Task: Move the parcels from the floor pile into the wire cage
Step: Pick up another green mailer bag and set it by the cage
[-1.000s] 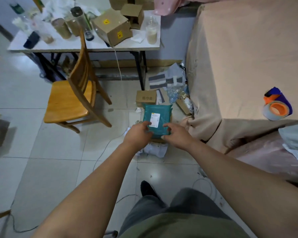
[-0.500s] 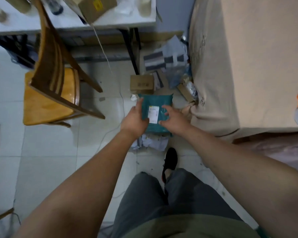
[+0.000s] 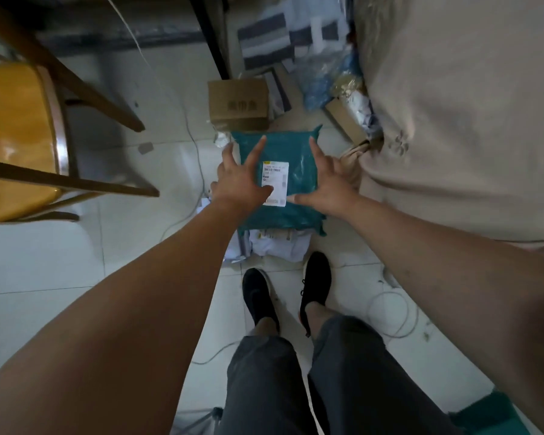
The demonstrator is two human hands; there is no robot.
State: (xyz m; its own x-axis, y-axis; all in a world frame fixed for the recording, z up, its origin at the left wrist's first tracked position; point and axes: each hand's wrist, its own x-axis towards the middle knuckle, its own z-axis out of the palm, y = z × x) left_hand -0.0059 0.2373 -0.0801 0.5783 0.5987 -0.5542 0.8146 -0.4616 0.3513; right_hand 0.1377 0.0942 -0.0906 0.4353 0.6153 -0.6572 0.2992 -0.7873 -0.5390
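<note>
Compared with half a second ago, the fingers (image 3: pixel 257 150) of both hands are stretched out and spread wider on the teal parcel (image 3: pixel 299 152). This parcel is laid flat on top of the floor pile, on white parcels (image 3: pixel 277 246) that show under its near edge. Its somewhat longer axis is pointed away from the person, and its white label (image 3: pixel 277 177) is turned up. The left hand (image 3: pixel 239 180) is laid on the left half, with the thumb on the label and the outer fingers passed over the left edge. The right hand (image 3: pixel 327 183) is laid on the right half, close to the right edge. Nothing is clamped yet: all fingers are kept straight and apart, and both hands are equally near. For the lift, it is judged that the fingers must be brought under the two long edges. A cardboard box (image 3: pixel 237 102) is seen just beyond the far edge, and a beige cloth (image 3: pixel 453 120) is hung just beside on the right. The wire cage is not seen.
</note>
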